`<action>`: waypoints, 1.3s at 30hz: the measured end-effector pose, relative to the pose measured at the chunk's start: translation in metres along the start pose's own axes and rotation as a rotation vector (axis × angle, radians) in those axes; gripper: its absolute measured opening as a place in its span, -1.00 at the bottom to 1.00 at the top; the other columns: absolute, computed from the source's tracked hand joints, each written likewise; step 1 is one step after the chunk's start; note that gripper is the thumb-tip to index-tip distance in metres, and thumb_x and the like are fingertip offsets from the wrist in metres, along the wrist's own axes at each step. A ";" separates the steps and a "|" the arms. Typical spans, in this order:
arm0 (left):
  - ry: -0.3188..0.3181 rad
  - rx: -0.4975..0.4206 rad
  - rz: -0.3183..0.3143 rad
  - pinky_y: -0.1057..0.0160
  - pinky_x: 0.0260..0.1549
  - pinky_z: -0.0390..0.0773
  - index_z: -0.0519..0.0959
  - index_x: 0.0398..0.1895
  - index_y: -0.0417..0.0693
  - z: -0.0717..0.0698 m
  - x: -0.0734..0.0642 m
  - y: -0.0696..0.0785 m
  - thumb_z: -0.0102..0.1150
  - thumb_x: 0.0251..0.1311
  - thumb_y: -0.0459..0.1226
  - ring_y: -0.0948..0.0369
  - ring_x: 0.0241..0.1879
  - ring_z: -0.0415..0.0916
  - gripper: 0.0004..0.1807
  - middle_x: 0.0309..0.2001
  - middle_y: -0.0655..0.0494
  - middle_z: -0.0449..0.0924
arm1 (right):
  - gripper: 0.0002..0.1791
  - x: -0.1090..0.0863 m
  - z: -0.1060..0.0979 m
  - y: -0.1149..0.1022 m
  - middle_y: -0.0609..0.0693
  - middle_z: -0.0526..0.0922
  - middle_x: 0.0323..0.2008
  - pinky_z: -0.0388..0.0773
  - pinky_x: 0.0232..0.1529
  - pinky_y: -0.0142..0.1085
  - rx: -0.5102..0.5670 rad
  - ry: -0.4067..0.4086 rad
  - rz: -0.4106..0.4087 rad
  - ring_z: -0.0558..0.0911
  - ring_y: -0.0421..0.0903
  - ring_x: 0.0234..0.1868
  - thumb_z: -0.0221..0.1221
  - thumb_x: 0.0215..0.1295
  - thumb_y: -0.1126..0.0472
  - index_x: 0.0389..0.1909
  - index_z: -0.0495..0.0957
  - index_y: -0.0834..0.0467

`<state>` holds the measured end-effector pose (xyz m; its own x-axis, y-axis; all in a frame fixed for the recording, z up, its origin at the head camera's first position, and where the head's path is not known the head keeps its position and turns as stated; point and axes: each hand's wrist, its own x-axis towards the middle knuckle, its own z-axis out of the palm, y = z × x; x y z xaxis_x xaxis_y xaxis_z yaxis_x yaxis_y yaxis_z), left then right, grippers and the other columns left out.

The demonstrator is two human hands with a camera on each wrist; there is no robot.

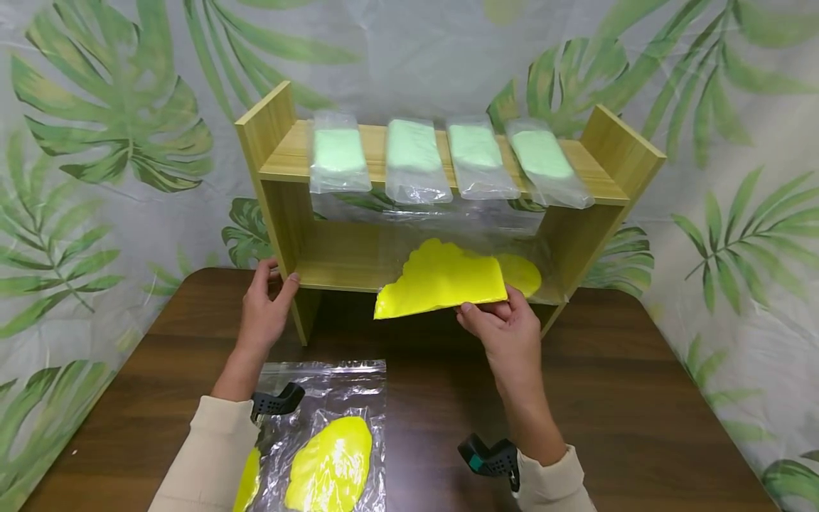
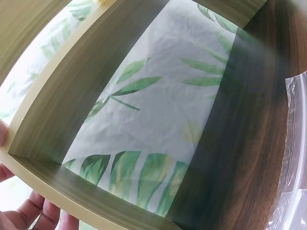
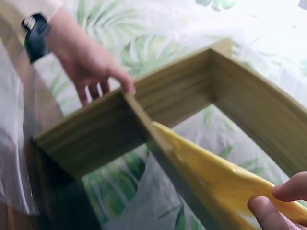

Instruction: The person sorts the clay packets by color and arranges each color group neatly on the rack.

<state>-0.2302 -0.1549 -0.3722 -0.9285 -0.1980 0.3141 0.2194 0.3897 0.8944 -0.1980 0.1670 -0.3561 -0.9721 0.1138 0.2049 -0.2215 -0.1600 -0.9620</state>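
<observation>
At the middle board's left end, my left hand (image 1: pixel 265 302) grips the side of the wooden shelf (image 1: pixel 342 274), thumb on the front edge and fingers around the outside. My right hand (image 1: pixel 508 331) pinches the near edge of a clear plastic bag of yellow, dough-like material (image 1: pixel 448 281), thumb on the near side. The bag lies over the middle board at its right part, its yellow front edge sticking out past the board. In the right wrist view, the thumb and a finger (image 3: pixel 268 211) hold the yellow bag (image 3: pixel 216 177) at its corner.
Several clear bags of pale green material (image 1: pixel 412 149) lie in a row on the top board, overhanging its front. On the dark wooden table (image 1: pixel 640 398), a zip bag with yellow pieces (image 1: pixel 333 462) lies near my left forearm. A leaf-patterned cloth (image 1: pixel 435 43) hangs behind.
</observation>
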 end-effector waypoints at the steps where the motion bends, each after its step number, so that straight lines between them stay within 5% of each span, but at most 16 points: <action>1: 0.000 -0.002 0.000 0.22 -0.21 0.38 0.32 0.20 -0.27 0.000 0.000 0.000 -0.04 0.40 -0.22 -0.13 -0.01 0.46 -0.59 0.02 -0.36 0.49 | -0.43 0.001 0.000 0.001 0.23 0.64 -0.20 0.61 -0.18 -0.20 -0.030 0.016 -0.014 0.72 0.03 -0.25 0.32 0.14 0.39 0.18 0.35 0.26; 6: 0.013 -0.009 -0.011 0.24 -0.18 0.37 0.33 0.19 -0.26 0.001 -0.002 0.004 -0.02 0.39 -0.24 -0.09 -0.01 0.48 -0.60 0.01 -0.34 0.50 | -0.44 0.002 -0.001 0.007 0.20 0.65 -0.44 0.63 -0.42 -0.22 -0.311 0.106 -0.097 0.70 0.00 -0.54 0.39 0.12 0.14 0.09 0.39 0.19; 9: 0.014 -0.012 -0.004 0.27 -0.19 0.37 0.33 0.20 -0.27 0.001 -0.002 0.004 -0.02 0.39 -0.24 -0.08 -0.01 0.47 -0.60 0.01 -0.34 0.50 | -0.38 0.003 -0.002 0.011 0.09 0.63 -0.54 0.62 -0.38 -0.22 -0.511 0.154 -0.130 0.64 -0.10 -0.65 0.38 0.11 -0.04 0.08 0.39 0.16; 13: 0.012 -0.013 -0.002 0.29 -0.19 0.37 0.33 0.20 -0.28 0.001 -0.003 0.005 -0.02 0.39 -0.25 -0.08 -0.01 0.47 -0.60 0.01 -0.34 0.50 | -0.42 0.004 0.000 0.015 -0.03 0.57 -0.66 0.53 -0.18 -0.16 -0.712 0.184 -0.175 0.56 -0.11 -0.65 0.36 0.08 -0.17 -0.09 0.45 0.17; 17: 0.021 -0.013 0.004 0.28 -0.20 0.37 0.35 0.20 -0.20 0.003 0.004 -0.012 0.00 0.39 -0.20 0.00 -0.04 0.48 -0.60 0.00 -0.29 0.52 | -0.51 0.004 0.000 0.018 -0.07 0.51 -0.70 0.45 -0.40 -0.17 -0.818 0.213 -0.244 0.50 -0.11 -0.62 0.35 0.08 -0.19 -0.39 0.48 0.16; 21: 0.034 -0.011 0.017 0.27 -0.20 0.38 0.36 0.21 -0.09 0.005 0.014 -0.037 0.03 0.38 -0.12 0.08 -0.07 0.48 -0.58 0.00 -0.19 0.55 | -0.54 0.005 0.000 0.022 -0.09 0.48 -0.70 0.35 -0.56 -0.24 -0.858 0.230 -0.293 0.44 -0.14 -0.67 0.34 0.10 -0.19 -0.56 0.48 0.11; 27: 0.037 -0.011 0.022 0.20 -0.18 0.39 0.36 0.21 -0.11 0.005 0.014 -0.039 0.03 0.38 -0.11 0.05 -0.06 0.49 -0.57 0.00 -0.21 0.54 | -0.54 0.005 -0.002 0.024 -0.09 0.52 -0.69 0.36 -0.54 -0.24 -0.846 0.185 -0.250 0.45 -0.12 -0.66 0.29 0.13 -0.23 -0.56 0.54 0.09; 35: 0.022 -0.008 0.022 0.26 -0.18 0.38 0.35 0.23 -0.10 0.005 0.014 -0.038 0.01 0.39 -0.13 0.04 -0.03 0.48 -0.57 0.02 -0.21 0.53 | -0.59 -0.004 -0.006 0.026 -0.10 0.57 -0.65 0.43 -0.54 -0.25 -0.811 -0.015 -0.086 0.53 -0.14 -0.63 0.22 0.21 -0.23 -0.44 0.58 0.05; 39: 0.003 -0.004 0.019 0.25 -0.17 0.38 0.33 0.24 -0.18 0.003 0.009 -0.025 -0.02 0.40 -0.18 -0.04 0.00 0.48 -0.58 0.04 -0.28 0.51 | -0.71 -0.010 -0.006 0.034 -0.05 0.61 -0.56 0.53 -0.51 -0.28 -0.718 -0.135 -0.011 0.59 -0.14 -0.56 0.25 0.25 -0.09 -0.38 0.59 0.07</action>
<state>-0.2449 -0.1638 -0.3925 -0.9232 -0.1936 0.3321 0.2383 0.3896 0.8896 -0.1952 0.1665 -0.3917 -0.9814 -0.0178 0.1911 -0.1715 0.5284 -0.8315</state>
